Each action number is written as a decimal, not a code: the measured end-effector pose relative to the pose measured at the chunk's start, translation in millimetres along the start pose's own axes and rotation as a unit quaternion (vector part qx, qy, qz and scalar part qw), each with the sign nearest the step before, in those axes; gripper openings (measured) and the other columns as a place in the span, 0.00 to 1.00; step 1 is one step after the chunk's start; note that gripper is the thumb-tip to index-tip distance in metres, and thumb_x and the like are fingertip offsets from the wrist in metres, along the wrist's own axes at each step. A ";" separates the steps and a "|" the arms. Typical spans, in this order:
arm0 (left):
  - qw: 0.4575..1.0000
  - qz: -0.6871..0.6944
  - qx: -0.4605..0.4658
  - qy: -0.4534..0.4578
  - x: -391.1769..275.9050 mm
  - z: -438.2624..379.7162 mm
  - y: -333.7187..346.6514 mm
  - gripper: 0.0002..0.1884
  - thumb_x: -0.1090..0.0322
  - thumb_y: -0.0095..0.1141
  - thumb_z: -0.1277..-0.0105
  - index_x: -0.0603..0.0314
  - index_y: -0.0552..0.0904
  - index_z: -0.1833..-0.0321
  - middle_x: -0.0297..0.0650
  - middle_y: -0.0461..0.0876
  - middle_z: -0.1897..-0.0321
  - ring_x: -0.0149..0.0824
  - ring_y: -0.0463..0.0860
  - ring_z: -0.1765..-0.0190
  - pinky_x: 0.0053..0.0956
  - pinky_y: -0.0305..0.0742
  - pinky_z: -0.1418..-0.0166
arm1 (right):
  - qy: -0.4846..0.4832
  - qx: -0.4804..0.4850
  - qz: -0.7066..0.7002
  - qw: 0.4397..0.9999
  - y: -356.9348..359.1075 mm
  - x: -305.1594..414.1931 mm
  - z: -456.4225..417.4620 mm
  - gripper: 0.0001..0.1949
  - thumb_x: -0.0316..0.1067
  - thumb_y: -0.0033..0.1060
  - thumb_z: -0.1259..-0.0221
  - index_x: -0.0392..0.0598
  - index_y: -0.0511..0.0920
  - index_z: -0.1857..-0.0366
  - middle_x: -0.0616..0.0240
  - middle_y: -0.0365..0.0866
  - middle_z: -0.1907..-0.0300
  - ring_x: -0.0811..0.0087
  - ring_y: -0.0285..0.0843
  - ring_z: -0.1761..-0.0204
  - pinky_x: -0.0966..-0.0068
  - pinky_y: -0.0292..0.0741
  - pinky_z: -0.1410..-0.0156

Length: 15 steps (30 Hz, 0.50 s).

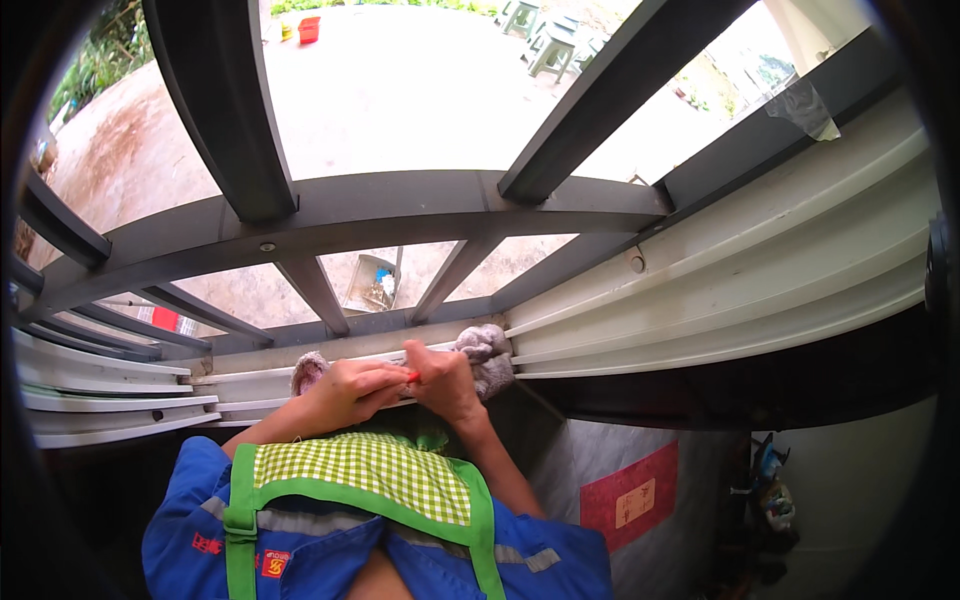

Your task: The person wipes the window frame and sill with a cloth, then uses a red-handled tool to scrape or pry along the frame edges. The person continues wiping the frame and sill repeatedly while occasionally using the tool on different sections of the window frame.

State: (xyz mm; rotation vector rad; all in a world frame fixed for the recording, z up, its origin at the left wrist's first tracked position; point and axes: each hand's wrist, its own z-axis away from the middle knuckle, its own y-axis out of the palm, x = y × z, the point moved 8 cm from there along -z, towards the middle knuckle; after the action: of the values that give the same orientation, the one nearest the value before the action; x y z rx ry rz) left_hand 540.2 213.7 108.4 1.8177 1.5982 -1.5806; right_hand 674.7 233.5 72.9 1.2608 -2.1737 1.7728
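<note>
My left hand and my right hand come together over the white sliding-window track. Between them is a small red object, mostly covered by the fingers, so its kind cannot be told. My right fist is closed around it, while the left fingers reach towards it from the side. A crumpled greyish-pink cloth lies on the track at the right, beside my right hand. Another piece of similar cloth shows behind my left wrist; whether the two pieces are joined is hidden.
Dark metal window bars stand just beyond the track. A white window frame rises at the right, with clear tape on the bar above. Outside are a dustpan, a red bucket and several plastic stools.
</note>
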 end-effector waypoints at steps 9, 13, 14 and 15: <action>0.999 0.030 -0.032 0.027 14.8 -23.7 9.2 0.10 0.77 0.68 0.33 0.65 0.90 0.50 0.45 0.92 0.58 0.38 0.93 0.60 0.29 0.89 0.57 | 0.031 -0.071 0.058 0.995 -5.5 -29.2 2.4 0.11 0.38 0.66 0.37 0.47 0.73 0.63 0.56 0.80 0.79 0.51 0.84 0.76 0.56 0.76 0.73; 0.997 0.054 0.027 -0.055 23.2 -7.9 -1.4 0.10 0.77 0.68 0.34 0.64 0.90 0.51 0.47 0.91 0.57 0.44 0.91 0.59 0.31 0.87 0.55 | 0.031 -0.032 0.056 0.997 12.2 -14.4 -2.8 0.12 0.36 0.69 0.40 0.47 0.73 0.63 0.57 0.81 0.78 0.52 0.85 0.75 0.57 0.76 0.72; 0.992 0.046 0.049 -0.106 21.4 -0.4 -13.4 0.10 0.78 0.68 0.34 0.64 0.90 0.50 0.47 0.92 0.58 0.42 0.92 0.59 0.30 0.87 0.54 | 0.026 -0.032 0.037 0.998 17.6 1.6 -8.7 0.12 0.36 0.69 0.41 0.47 0.73 0.63 0.57 0.81 0.78 0.52 0.84 0.75 0.57 0.76 0.72; 0.993 0.040 0.028 -0.106 16.8 3.7 -27.5 0.11 0.78 0.67 0.34 0.64 0.90 0.50 0.46 0.92 0.58 0.42 0.92 0.59 0.30 0.87 0.54 | 0.021 -0.030 0.018 0.999 22.4 13.8 -12.4 0.12 0.35 0.69 0.41 0.47 0.73 0.63 0.57 0.81 0.78 0.52 0.84 0.75 0.57 0.76 0.72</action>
State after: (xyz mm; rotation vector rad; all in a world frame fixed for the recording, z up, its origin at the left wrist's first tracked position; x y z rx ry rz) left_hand 512.5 230.2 105.4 1.6546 1.3848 -1.7321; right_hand 646.5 236.4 66.5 1.1676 -2.2229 1.7164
